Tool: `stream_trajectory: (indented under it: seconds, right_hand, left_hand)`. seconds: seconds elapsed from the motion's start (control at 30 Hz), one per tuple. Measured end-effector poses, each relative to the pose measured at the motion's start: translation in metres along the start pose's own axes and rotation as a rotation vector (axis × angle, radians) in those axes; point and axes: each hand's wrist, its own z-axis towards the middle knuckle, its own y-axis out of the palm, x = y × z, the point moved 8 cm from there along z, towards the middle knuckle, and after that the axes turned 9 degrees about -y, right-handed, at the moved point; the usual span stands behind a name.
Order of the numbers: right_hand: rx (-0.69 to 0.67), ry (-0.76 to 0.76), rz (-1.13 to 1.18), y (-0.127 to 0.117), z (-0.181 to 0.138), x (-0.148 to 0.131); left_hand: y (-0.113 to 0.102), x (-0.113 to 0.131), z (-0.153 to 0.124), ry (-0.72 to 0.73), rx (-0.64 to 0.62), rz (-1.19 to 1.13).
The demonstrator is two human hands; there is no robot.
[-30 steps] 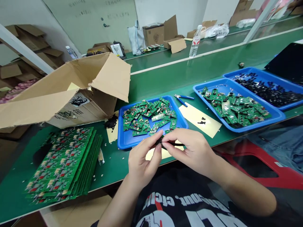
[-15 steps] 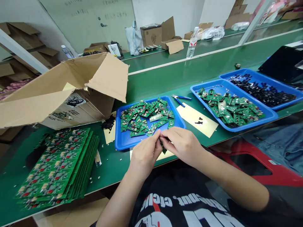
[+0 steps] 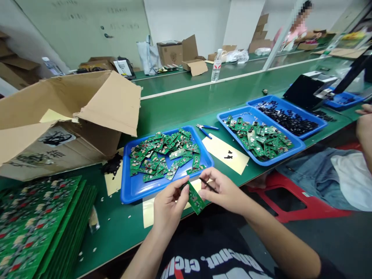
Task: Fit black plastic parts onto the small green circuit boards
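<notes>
My left hand (image 3: 168,203) pinches a small green circuit board (image 3: 194,198) just in front of the near blue tray (image 3: 136,188), which holds several small green boards. My right hand (image 3: 222,190) is closed on a thin black strip (image 3: 207,184) beside the board's upper end. Both hands hover over the front edge of the green bench, above a yellow sheet (image 3: 149,211).
An open cardboard box (image 3: 72,112) lies on its side at left, above a stack of large green panels (image 3: 31,226). Blue-handled cutters (image 3: 205,129), a yellow sheet (image 3: 225,154), a tray of boards (image 3: 261,137) and a tray of black parts (image 3: 287,118) sit to the right. Another person's arm (image 3: 364,128) shows at far right.
The hands have drawn apart: the left now shows the green board, the right holds the black strip clear of it. The view has swung to the right.
</notes>
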Motion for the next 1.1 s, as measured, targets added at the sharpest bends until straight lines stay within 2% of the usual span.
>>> stream_trajectory:
  seconds: [0.1, 0.2, 0.27, 0.4, 0.5, 0.53, 0.63, 0.73, 0.8, 0.87, 0.97, 1.03, 1.1]
  right_hand:
    - [0.101, -0.007, 0.148, 0.005, -0.014, 0.004]
    - [0.267, -0.073, 0.195, -0.006, -0.019, 0.002]
    - [0.335, -0.111, 0.19, -0.016, -0.02, 0.001]
    - [0.441, -0.142, 0.117, -0.046, -0.02, 0.004]
    - [0.661, -0.184, -0.129, -0.101, -0.026, -0.002]
    - [0.768, -0.206, -0.267, -0.125, -0.029, -0.009]
    - [0.957, -0.241, -0.432, -0.195, -0.03, -0.023]
    - [1.041, -0.199, -0.578, -0.254, -0.018, -0.033]
    - [1.037, -0.146, -0.669, -0.277, -0.006, -0.036]
    - [1.022, -0.109, -0.747, -0.288, 0.003, -0.038]
    - [1.011, -0.099, -0.827, -0.29, 0.006, -0.041]
    - [1.01, -0.112, -0.845, -0.286, 0.002, -0.043]
    - [1.0, -0.135, -0.826, -0.279, -0.006, -0.043]
  left_hand:
    - [0.005, 0.001, 0.006, -0.014, 0.049, -0.073]
    - [0.016, 0.0, 0.014, -0.047, 0.047, -0.133]
    - [0.032, -0.002, 0.019, -0.088, -0.048, -0.167]
    - [0.066, -0.007, 0.018, -0.146, -0.345, -0.33]
    - [0.07, -0.012, 0.014, -0.14, -0.424, -0.345]
    - [0.068, -0.015, 0.013, -0.132, -0.423, -0.31]
    - [0.056, -0.022, 0.011, -0.104, -0.387, -0.176]
    - [0.047, -0.025, 0.008, -0.088, -0.391, -0.067]
    - [0.043, -0.023, 0.008, -0.054, -0.386, -0.007]
    - [0.041, -0.015, 0.012, 0.021, -0.366, 0.053]
    - [0.048, 0.01, 0.029, 0.212, -0.37, 0.189]
    - [0.066, 0.031, 0.047, 0.354, -0.397, 0.337]
    - [0.096, 0.047, 0.068, 0.442, -0.459, 0.52]
